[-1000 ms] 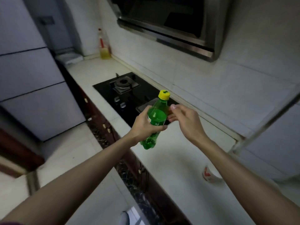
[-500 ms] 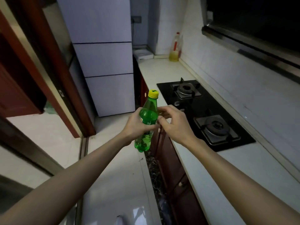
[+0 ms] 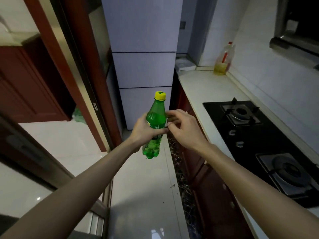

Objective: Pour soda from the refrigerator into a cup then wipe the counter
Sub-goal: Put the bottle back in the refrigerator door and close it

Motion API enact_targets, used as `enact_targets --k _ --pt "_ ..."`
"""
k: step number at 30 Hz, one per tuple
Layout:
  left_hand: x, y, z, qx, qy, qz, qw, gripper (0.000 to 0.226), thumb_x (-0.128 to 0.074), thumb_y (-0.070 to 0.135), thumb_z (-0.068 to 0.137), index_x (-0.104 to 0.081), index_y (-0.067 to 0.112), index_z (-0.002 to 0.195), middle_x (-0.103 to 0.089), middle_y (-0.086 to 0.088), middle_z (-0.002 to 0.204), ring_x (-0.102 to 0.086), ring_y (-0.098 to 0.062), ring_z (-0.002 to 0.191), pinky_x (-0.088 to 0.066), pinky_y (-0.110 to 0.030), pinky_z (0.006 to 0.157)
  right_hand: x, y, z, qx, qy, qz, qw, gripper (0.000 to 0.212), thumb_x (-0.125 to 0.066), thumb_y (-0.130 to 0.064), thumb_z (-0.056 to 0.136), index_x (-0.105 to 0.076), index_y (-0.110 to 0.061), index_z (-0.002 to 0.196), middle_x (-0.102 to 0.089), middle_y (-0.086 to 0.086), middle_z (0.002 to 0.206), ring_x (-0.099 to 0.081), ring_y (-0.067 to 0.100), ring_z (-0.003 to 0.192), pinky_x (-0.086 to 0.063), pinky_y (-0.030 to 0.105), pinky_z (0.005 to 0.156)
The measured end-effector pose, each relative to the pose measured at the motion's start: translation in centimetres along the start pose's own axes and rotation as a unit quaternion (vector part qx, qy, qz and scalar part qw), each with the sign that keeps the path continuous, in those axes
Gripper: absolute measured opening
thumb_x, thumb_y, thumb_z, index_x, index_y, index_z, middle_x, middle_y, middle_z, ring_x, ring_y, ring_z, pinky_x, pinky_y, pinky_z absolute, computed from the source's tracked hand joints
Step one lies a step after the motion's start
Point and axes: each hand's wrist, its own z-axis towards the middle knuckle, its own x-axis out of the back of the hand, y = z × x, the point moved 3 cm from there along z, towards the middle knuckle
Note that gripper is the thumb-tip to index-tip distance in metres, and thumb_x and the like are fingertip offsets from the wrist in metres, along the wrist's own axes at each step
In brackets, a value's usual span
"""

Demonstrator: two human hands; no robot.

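A green soda bottle [image 3: 156, 116] with a yellow cap stands upright in the air over the floor, cap on. My left hand [image 3: 145, 131] is wrapped around its middle. My right hand [image 3: 185, 129] is just to the right of the bottle, fingers curled and apart, fingertips touching or nearly touching its side. The grey refrigerator [image 3: 143, 66] stands straight ahead with its doors closed. The white counter [image 3: 203, 88] runs along the right. No cup is in view.
A black two-burner gas hob [image 3: 259, 144] is set into the counter. An oil bottle [image 3: 223, 59] stands at the counter's far end beside a folded white cloth [image 3: 184, 65]. A range hood [image 3: 296, 31] hangs upper right. A red-brown door frame [image 3: 72, 66] is on the left.
The view has swung left from the counter toward the refrigerator and floor. The cup seen a second ago is out of view. Both hands kept the same pose around the bottle.
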Motion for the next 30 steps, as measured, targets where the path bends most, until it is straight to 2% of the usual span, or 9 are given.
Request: enact_targets --k 4,6,10,12,15,22,27,30 --pt "2.5 -0.8 3.8 0.001 0.018 0.012 1.000 0.059 -0.091 0.022 0.060 -0.062 0.012 0.110 -0.071 0.003 0.093 -0.068 -0.006 0.083 -0.050 -0.018 0.068 -2.0 0.2 4.6 0.009 -0.017 0.008 1.000 0.044 -0.051 -0.025 0.081 -0.063 -0.014 0.123 -0.063 0.000 0.111 -0.063 0.010 0.093 -0.055 0.035 0.084" --pt "3.5 -1.2 5.9 0.003 0.036 0.011 0.999 0.059 -0.091 0.016 0.062 -0.061 0.011 0.112 -0.071 0.003 0.094 -0.068 -0.005 0.082 -0.049 -0.015 0.067 -2.7 0.6 7.1 0.017 -0.027 0.013 0.999 0.045 -0.051 -0.024 0.082 -0.062 -0.013 0.123 -0.063 0.000 0.111 -0.063 0.010 0.093 -0.055 0.034 0.085" --pt "5.2 -2.0 11.0 0.010 0.069 0.022 0.997 0.060 -0.092 0.015 0.060 -0.061 0.011 0.111 -0.072 -0.001 0.097 -0.069 -0.013 0.087 -0.056 -0.032 0.079 -4.1 2.3 12.8 0.044 -0.045 0.015 0.998 0.040 -0.053 -0.020 0.084 -0.062 -0.012 0.123 -0.063 0.000 0.108 -0.063 0.011 0.092 -0.055 0.035 0.085" --pt "6.1 -2.3 13.8 0.014 0.085 0.032 0.996 0.063 -0.092 0.024 0.056 -0.061 0.015 0.110 -0.072 -0.002 0.100 -0.070 -0.017 0.093 -0.057 -0.040 0.086 -4.7 3.3 16.0 0.054 -0.051 0.019 0.997 0.040 -0.054 -0.020 0.084 -0.062 -0.011 0.122 -0.063 0.001 0.108 -0.063 0.012 0.092 -0.055 0.036 0.085" --pt "7.3 -2.6 18.2 0.024 0.112 0.045 0.992 0.072 -0.089 0.039 0.046 -0.061 0.016 0.108 -0.073 -0.002 0.099 -0.071 -0.019 0.094 -0.057 -0.047 0.087 -5.4 4.7 21.1 0.066 -0.064 0.031 0.995 0.045 -0.050 -0.024 0.081 -0.062 -0.009 0.121 -0.063 0.001 0.108 -0.063 0.013 0.092 -0.055 0.035 0.084" --pt "10.6 -2.5 27.3 0.060 0.159 0.059 0.984 0.073 -0.089 0.044 0.044 -0.061 0.018 0.107 -0.073 -0.002 0.099 -0.071 -0.019 0.093 -0.056 -0.051 0.087 -7.1 7.4 32.5 0.099 -0.110 0.067 0.987 0.043 -0.052 -0.023 0.081 -0.063 -0.011 0.120 -0.065 0.003 0.106 -0.063 0.014 0.091 -0.055 0.034 0.083" --pt "13.3 -3.5 32.8 0.086 0.189 0.056 0.977 0.076 -0.088 0.045 0.042 -0.062 0.021 0.109 -0.073 0.001 0.099 -0.071 -0.017 0.093 -0.057 -0.049 0.087 -9.6 8.5 39.3 0.119 -0.136 0.072 0.981 0.036 -0.057 -0.013 0.086 -0.062 -0.009 0.122 -0.065 0.005 0.110 -0.063 0.016 0.095 -0.055 0.037 0.084" --pt "15.1 -4.4 36.3 0.089 0.203 0.044 0.974 0.077 -0.087 0.044 0.041 -0.062 0.019 0.110 -0.073 0.000 0.099 -0.071 -0.017 0.091 -0.057 -0.048 0.086 -11.4 8.9 43.3 0.121 -0.149 0.060 0.980 0.040 -0.055 -0.019 0.084 -0.062 -0.009 0.122 -0.065 0.005 0.110 -0.064 0.017 0.095 -0.055 0.038 0.084"
